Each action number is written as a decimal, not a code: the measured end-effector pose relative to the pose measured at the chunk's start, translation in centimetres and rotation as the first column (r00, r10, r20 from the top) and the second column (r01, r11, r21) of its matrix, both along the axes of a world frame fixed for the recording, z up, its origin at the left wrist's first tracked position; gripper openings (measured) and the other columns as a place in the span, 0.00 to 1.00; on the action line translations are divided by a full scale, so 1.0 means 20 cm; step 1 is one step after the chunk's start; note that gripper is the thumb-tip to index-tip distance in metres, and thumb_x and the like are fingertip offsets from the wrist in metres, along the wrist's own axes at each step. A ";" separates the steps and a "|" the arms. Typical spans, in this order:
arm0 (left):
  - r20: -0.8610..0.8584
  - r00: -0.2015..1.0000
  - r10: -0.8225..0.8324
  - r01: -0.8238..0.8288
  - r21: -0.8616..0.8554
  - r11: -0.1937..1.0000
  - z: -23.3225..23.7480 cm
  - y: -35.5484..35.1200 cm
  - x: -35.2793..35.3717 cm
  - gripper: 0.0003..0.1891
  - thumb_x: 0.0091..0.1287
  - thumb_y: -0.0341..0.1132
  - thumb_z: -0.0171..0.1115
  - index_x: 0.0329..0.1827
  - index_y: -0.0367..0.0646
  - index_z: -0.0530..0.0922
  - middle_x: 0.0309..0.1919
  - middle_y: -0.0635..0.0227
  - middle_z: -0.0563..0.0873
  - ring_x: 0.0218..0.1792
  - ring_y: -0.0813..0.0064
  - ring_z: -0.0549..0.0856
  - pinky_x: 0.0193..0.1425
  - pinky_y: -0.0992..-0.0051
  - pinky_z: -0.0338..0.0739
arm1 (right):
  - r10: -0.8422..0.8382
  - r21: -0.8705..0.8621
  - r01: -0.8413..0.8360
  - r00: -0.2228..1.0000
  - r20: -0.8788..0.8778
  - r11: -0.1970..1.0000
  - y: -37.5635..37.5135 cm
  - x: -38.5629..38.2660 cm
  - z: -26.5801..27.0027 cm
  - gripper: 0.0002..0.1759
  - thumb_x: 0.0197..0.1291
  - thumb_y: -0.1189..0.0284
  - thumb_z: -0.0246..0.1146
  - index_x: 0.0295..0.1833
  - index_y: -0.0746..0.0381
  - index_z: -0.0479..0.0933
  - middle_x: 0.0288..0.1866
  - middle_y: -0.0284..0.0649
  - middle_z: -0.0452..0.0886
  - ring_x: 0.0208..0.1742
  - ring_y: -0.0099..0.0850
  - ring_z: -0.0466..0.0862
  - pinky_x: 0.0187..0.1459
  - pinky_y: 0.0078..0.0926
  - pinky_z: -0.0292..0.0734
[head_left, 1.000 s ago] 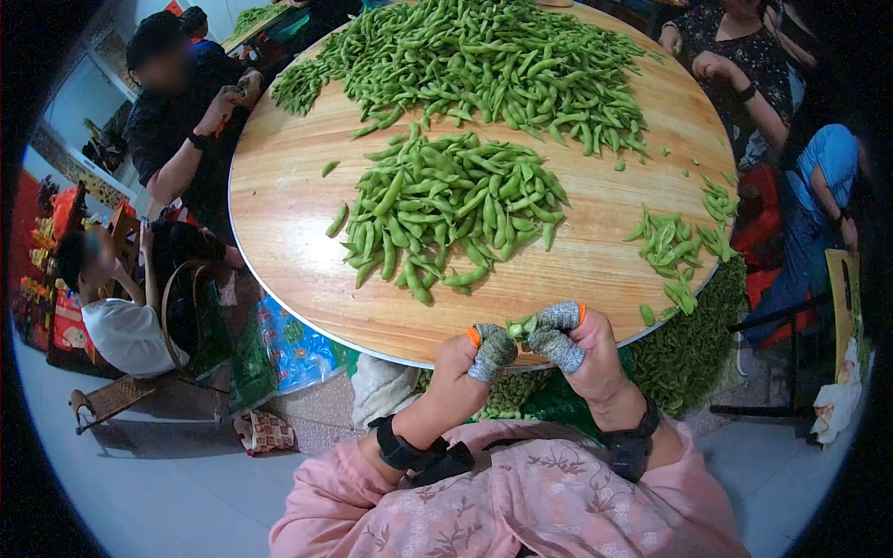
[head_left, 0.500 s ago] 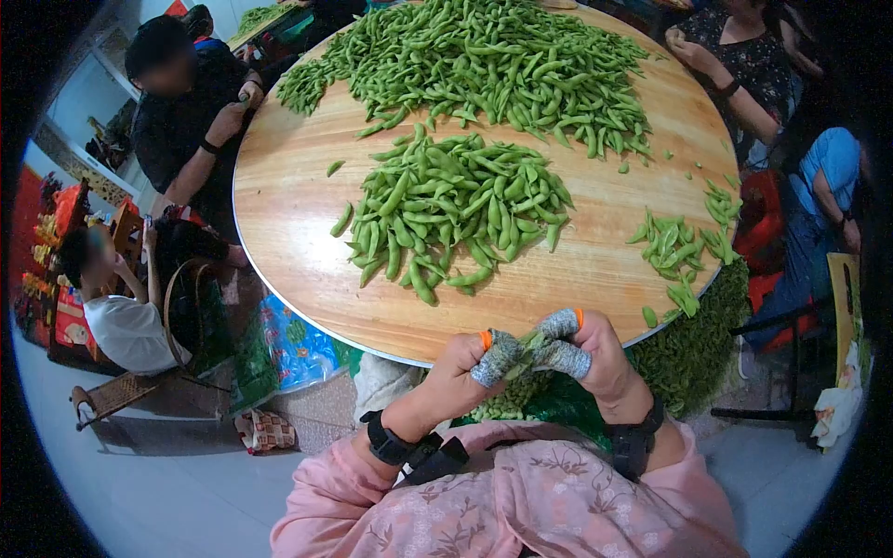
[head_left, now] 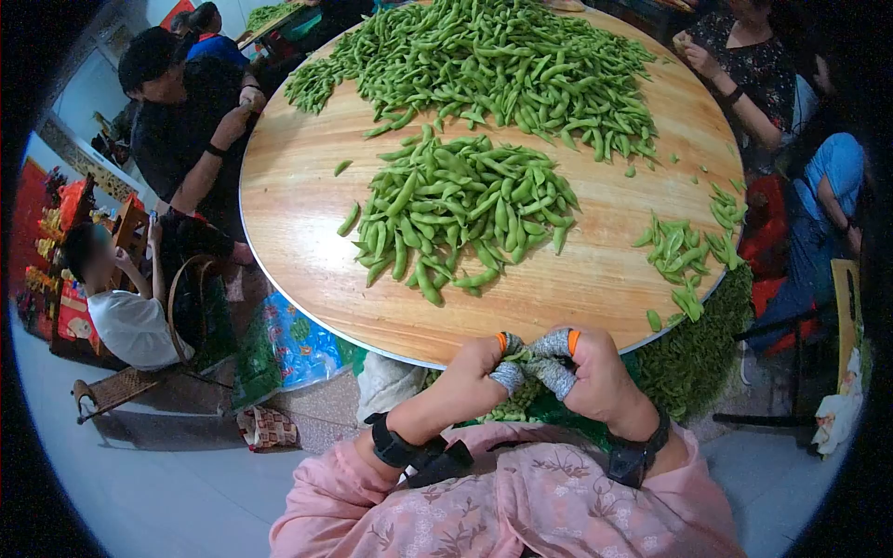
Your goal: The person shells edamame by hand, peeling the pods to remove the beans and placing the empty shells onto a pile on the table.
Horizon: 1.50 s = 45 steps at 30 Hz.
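The only view is from a camera worn on the person's head, facing forward and steeply down. Close below it are the pink sleeves and chest, then the left hand (head_left: 479, 377) and right hand (head_left: 591, 372) at the near edge of the round worktop (head_left: 307, 242). The wide, rounded view bends toward dark corners, taking in floor (head_left: 177, 474) and seated people farther off.

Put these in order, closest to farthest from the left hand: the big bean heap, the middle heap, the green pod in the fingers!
1. Green pod: at the fingers, between left hand and right hand.
2. Middle heap: ahead, on the table.
3. Big heap: beyond it, toward the far side.
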<state>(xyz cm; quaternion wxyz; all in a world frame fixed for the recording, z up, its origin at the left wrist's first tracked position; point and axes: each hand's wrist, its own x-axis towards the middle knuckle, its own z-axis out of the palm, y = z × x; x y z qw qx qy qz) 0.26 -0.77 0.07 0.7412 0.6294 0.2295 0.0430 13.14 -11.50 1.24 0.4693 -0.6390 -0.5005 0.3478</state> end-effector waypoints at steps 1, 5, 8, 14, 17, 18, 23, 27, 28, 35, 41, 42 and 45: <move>0.018 0.999 -0.038 0.036 0.084 0.996 -0.05 0.00 0.01 0.06 0.53 0.22 0.48 0.32 0.35 0.73 0.22 0.72 0.75 0.28 0.84 0.70 0.32 0.81 0.67 | -0.001 0.002 0.001 1.000 0.000 1.000 0.00 0.00 0.00 0.07 0.46 0.83 0.55 0.33 0.67 0.74 0.27 0.40 0.78 0.29 0.24 0.76 0.33 0.21 0.71; -0.086 0.982 -0.166 0.175 0.113 0.978 0.01 0.01 0.03 0.10 0.53 0.20 0.46 0.37 0.36 0.72 0.29 0.76 0.75 0.34 0.85 0.71 0.38 0.86 0.66 | -0.104 0.040 0.104 0.995 -0.002 0.994 -0.03 0.01 -0.02 0.07 0.45 0.82 0.55 0.33 0.67 0.74 0.26 0.40 0.77 0.27 0.26 0.76 0.32 0.21 0.71; 0.006 0.998 -0.058 0.049 0.445 0.894 0.00 0.07 0.03 0.09 0.53 0.21 0.49 0.38 0.35 0.72 0.22 0.72 0.76 0.26 0.80 0.74 0.31 0.83 0.68 | -0.301 0.076 0.303 0.953 -0.035 0.950 -0.10 0.09 0.00 0.07 0.45 0.83 0.55 0.33 0.66 0.74 0.26 0.38 0.77 0.28 0.26 0.76 0.33 0.21 0.71; -0.223 0.949 0.224 0.205 0.974 0.101 0.03 0.27 0.14 0.13 0.52 0.38 0.57 0.35 0.37 0.74 0.13 0.57 0.75 0.17 0.56 0.76 0.20 0.66 0.69 | -0.670 0.177 0.650 0.681 0.294 0.739 -0.34 0.40 0.05 0.08 0.45 0.82 0.57 0.35 0.68 0.74 0.27 0.37 0.78 0.30 0.25 0.76 0.35 0.20 0.71; -0.199 0.972 0.124 0.202 0.979 -0.015 -0.02 0.33 0.18 0.13 0.51 0.41 0.56 0.29 0.38 0.75 0.15 0.55 0.76 0.20 0.55 0.77 0.21 0.65 0.70 | -0.709 0.249 0.702 0.494 0.504 0.667 -0.42 0.44 0.08 0.11 0.45 0.82 0.58 0.39 0.68 0.74 0.30 0.38 0.78 0.30 0.25 0.76 0.35 0.20 0.71; -0.198 0.973 0.116 0.202 0.979 -0.019 0.01 0.33 0.18 0.13 0.51 0.41 0.56 0.29 0.38 0.75 0.15 0.55 0.76 0.20 0.55 0.77 0.21 0.65 0.70 | -0.709 0.151 0.733 0.549 0.443 0.663 -0.42 0.42 0.09 0.12 0.46 0.81 0.58 0.40 0.68 0.74 0.30 0.38 0.78 0.31 0.24 0.76 0.35 0.20 0.71; 0.179 0.975 0.131 -0.209 0.551 0.808 0.08 0.27 0.15 0.07 0.58 0.29 0.54 0.35 0.36 0.77 0.25 0.67 0.82 0.26 0.76 0.80 0.30 0.76 0.73 | -0.558 0.085 0.556 0.789 0.257 0.827 -0.29 0.28 0.03 0.14 0.46 0.81 0.58 0.42 0.68 0.73 0.32 0.37 0.78 0.33 0.20 0.74 0.37 0.18 0.71; 0.294 0.951 0.095 -0.166 0.227 0.960 0.09 0.12 0.11 0.09 0.58 0.27 0.55 0.41 0.35 0.76 0.33 0.67 0.81 0.34 0.79 0.78 0.40 0.80 0.72 | -0.190 0.071 0.213 0.949 -0.250 0.974 -0.07 0.12 -0.03 0.15 0.45 0.81 0.59 0.43 0.67 0.73 0.35 0.35 0.79 0.36 0.21 0.76 0.41 0.19 0.70; 0.356 0.932 0.070 -0.170 0.258 0.951 0.08 0.09 0.11 0.10 0.58 0.27 0.55 0.41 0.34 0.76 0.35 0.66 0.80 0.35 0.78 0.78 0.41 0.79 0.72 | -0.191 0.071 0.215 0.949 -0.251 0.974 -0.02 0.08 -0.04 0.15 0.45 0.81 0.59 0.43 0.67 0.73 0.35 0.35 0.79 0.36 0.21 0.76 0.41 0.19 0.70; 0.132 0.970 0.202 -0.184 -0.139 0.973 0.09 0.08 0.04 0.12 0.65 0.38 0.48 0.36 0.38 0.75 0.19 0.74 0.73 0.20 0.86 0.69 0.22 0.86 0.62 | -0.200 0.128 0.183 0.969 0.144 0.975 0.02 0.08 0.03 0.12 0.42 0.80 0.59 0.38 0.66 0.75 0.32 0.41 0.76 0.32 0.32 0.77 0.37 0.27 0.71; -0.037 0.999 -0.033 0.005 -0.595 0.804 0.16 0.06 0.08 0.15 0.67 0.43 0.42 0.33 0.41 0.72 0.13 0.79 0.63 0.14 0.87 0.59 0.15 0.84 0.50 | -0.303 0.341 0.117 0.765 0.568 0.933 0.04 0.09 0.06 0.11 0.41 0.79 0.58 0.35 0.66 0.75 0.28 0.46 0.73 0.30 0.44 0.74 0.34 0.33 0.71; -0.027 0.998 -0.060 0.033 -0.599 0.800 0.17 0.05 0.08 0.15 0.67 0.42 0.42 0.33 0.41 0.72 0.13 0.80 0.62 0.13 0.87 0.58 0.15 0.84 0.49 | -0.304 0.342 0.103 0.729 0.613 0.934 0.03 0.10 0.06 0.11 0.42 0.79 0.58 0.36 0.67 0.75 0.29 0.48 0.74 0.31 0.44 0.75 0.34 0.33 0.71; 0.020 1.000 -0.004 0.015 -0.546 0.838 0.10 0.08 0.07 0.15 0.63 0.45 0.48 0.33 0.40 0.72 0.15 0.78 0.66 0.13 0.86 0.60 0.15 0.83 0.50 | -0.639 0.272 0.582 0.651 0.409 0.766 -0.09 0.26 0.08 0.11 0.46 0.77 0.58 0.38 0.66 0.73 0.32 0.41 0.76 0.33 0.33 0.76 0.36 0.25 0.71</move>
